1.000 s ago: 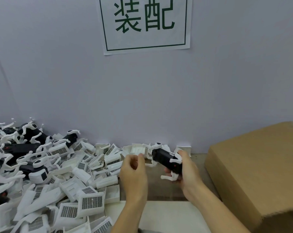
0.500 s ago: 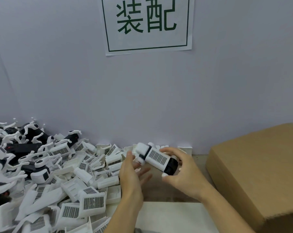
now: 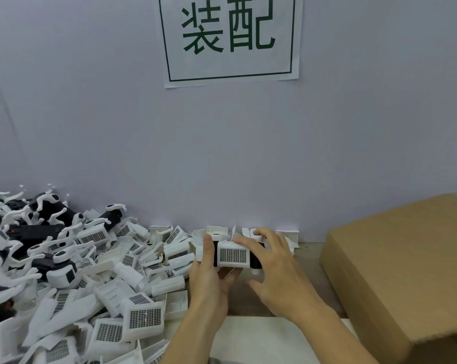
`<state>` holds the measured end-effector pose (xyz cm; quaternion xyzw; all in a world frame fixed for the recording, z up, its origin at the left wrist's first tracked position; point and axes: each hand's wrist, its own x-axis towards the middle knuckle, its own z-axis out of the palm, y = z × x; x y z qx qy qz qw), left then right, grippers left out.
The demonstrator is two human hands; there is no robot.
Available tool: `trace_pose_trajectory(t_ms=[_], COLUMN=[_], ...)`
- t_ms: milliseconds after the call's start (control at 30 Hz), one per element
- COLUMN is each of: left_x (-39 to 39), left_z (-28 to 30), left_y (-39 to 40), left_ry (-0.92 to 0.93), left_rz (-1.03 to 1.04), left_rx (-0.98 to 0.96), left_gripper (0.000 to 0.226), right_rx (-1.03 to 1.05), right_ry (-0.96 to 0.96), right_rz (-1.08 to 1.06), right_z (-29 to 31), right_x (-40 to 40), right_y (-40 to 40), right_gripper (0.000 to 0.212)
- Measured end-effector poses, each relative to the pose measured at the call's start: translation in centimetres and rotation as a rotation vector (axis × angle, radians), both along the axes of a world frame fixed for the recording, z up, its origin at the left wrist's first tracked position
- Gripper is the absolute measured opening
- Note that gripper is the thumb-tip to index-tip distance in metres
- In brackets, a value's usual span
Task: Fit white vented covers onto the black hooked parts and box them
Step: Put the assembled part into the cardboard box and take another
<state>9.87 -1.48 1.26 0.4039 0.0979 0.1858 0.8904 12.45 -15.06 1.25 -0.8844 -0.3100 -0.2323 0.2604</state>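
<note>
A black hooked part with a white vented cover (image 3: 232, 254) on it sits level between my two hands, grille facing me. My left hand (image 3: 209, 279) holds its left end, thumb up along the side. My right hand (image 3: 277, 269) grips its right end, fingers curled over the top and thumb underneath. A black end of the part (image 3: 255, 258) shows at the right of the cover. Loose white vented covers (image 3: 143, 317) lie heaped at the left. Bare black hooked parts (image 3: 35, 232) lie at the far left.
A brown cardboard box (image 3: 406, 271) stands at the right with a flap toward me. A grey wall with a paper sign (image 3: 230, 38) rises just behind the pile. A white sheet (image 3: 261, 337) lies on the table near me.
The black part went from bare in my right hand to wearing the white cover. It was turned level, and my left hand closed on its left end.
</note>
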Motion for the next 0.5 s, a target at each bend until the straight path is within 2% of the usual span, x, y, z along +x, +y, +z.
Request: trace_pose_trajectory(t_ms=[100,167,233,333,400,500], left_x=[-0.1,0.1,0.4,0.6,0.6,0.8], left_z=[0.1,0.1,-0.1,-0.5,-0.7,-1.0], left_y=[0.0,0.0,0.2,0.3,0.3,0.0], left_ry=[-0.002,0.055,0.135,0.157,0.189,0.233], left_rz=[-0.046,-0.028,0.042,0.091,0.097,0.091], left_rx=[-0.001,0.110,0.266,0.258,0.225,0.198], left_gripper=[0.057,0.052,0.045,0.029,0.025,0.026], right_rx=[0.063,0.208,0.435,0.790,1.164,1.561], right_ry=[0.000,0.164,0.349,0.659,0.878,0.940], right_rz=[-0.032,-0.030,-0.062,-0.176,-0.050,0.271], right_z=[0.1,0.1,0.5,1.2,2.3,5.0], right_x=[0.3,0.4,0.4,0.8,0.6,-0.2], right_y=[-0.7,-1.5,-2.3,-3.3,-3.5,-4.0], right_gripper=[0.059,0.047,0.024,0.036,0.035,0.028])
